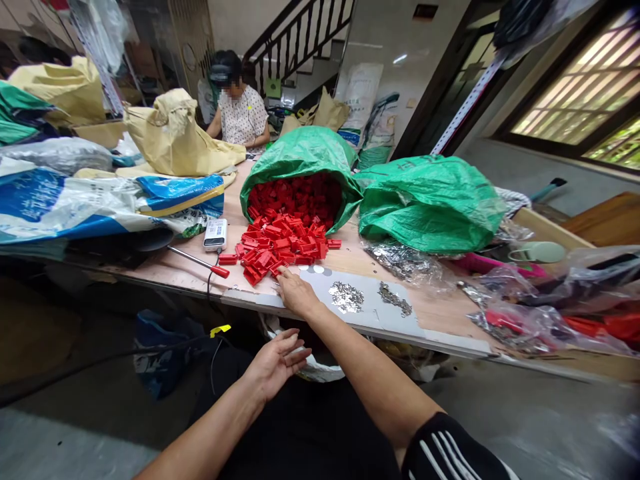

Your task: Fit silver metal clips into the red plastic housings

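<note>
Our right hand (296, 292) touches red plastic pieces (280, 243) on table (190, 267) — its grip hidden, we cannot tell; left hand (277, 362) spread wide, empty.

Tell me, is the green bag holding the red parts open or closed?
Open. The green bag lies on its side, mouth gaping, and red parts spill from it onto the table.

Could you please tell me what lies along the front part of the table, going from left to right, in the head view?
A blue-and-white sack → white device → red plastic pieces → larger heap of metal parts → smaller heap → clear plastic bags.
</note>
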{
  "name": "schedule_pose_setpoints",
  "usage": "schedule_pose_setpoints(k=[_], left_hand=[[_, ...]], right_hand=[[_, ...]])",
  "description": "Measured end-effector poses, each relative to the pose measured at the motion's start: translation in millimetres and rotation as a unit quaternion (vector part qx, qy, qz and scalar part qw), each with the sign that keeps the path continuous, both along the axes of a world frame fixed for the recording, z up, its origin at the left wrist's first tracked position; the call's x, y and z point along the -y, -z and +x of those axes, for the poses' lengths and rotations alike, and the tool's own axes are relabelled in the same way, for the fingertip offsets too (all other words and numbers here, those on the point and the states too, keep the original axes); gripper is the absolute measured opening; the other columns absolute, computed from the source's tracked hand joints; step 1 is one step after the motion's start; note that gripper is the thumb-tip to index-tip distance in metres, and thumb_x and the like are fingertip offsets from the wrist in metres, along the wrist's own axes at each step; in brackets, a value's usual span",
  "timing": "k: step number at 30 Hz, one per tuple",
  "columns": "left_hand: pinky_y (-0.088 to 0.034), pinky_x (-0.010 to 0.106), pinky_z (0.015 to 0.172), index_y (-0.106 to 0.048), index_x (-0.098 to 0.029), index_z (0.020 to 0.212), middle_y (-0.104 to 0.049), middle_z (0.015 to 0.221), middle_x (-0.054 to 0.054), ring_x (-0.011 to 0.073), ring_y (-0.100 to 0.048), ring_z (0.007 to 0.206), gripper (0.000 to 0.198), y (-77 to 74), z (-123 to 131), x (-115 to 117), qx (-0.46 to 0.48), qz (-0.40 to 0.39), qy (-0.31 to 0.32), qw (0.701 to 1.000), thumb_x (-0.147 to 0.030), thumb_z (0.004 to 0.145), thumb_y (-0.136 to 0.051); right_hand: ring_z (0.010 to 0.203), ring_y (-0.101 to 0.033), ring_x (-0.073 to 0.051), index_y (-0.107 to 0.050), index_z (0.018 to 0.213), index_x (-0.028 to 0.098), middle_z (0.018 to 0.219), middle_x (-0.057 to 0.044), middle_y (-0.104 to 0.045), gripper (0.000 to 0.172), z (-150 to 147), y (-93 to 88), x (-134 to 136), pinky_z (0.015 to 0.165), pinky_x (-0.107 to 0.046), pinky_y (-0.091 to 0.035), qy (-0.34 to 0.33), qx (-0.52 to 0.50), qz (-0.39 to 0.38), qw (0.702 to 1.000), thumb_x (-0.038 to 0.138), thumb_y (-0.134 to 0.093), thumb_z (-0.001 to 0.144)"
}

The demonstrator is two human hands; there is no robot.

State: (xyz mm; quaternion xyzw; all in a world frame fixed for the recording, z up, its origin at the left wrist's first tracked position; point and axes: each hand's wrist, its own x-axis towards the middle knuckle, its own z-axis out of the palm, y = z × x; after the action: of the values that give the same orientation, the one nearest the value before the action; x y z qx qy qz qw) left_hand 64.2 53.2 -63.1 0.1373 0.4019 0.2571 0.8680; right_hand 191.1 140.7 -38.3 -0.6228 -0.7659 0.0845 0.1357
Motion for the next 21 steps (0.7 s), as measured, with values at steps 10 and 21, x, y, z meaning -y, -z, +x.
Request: schedule_pose_setpoints(k=[10, 21], left_hand=[[-0.052, 0.027, 0.060, -0.059, -0.014, 0.100, -0.066, 0.083, 0.007, 0.0162, -0.065, 0.068, 0.037, -4.7, -2, -12, 0.128, -0.034, -0.037, 0.990, -0.047, 0.086, -0.053], [-0.045, 0.017, 0.050, -0.059, -0.015, 0.111, -0.067, 0.091, 0.009, 0.0096, -0.061, 0.061, 0.026, -7.9, 11, 4, 0.133, 0.016, 0.061, 0.989, -0.022, 0.086, -0.059]], right_hand=[[0.121, -0.049, -0.015, -0.054, 0.121, 0.016, 0.133, -0.009, -0.049, 0.033, 24, -19.3, 79, 0.103, -0.028, -0.040, -0.086, -0.157, 0.039, 0.983, 0.016, -0.047, 0.089], [0.110, -0.056, -0.018, -0.063, 0.110, 0.019, 0.119, -0.009, -0.059, 0.024, 79, -35.2, 170, 0.094, -0.031, -0.045, -0.035, -0.255, -0.015, 0.966, 0.020, -0.054, 0.087]])
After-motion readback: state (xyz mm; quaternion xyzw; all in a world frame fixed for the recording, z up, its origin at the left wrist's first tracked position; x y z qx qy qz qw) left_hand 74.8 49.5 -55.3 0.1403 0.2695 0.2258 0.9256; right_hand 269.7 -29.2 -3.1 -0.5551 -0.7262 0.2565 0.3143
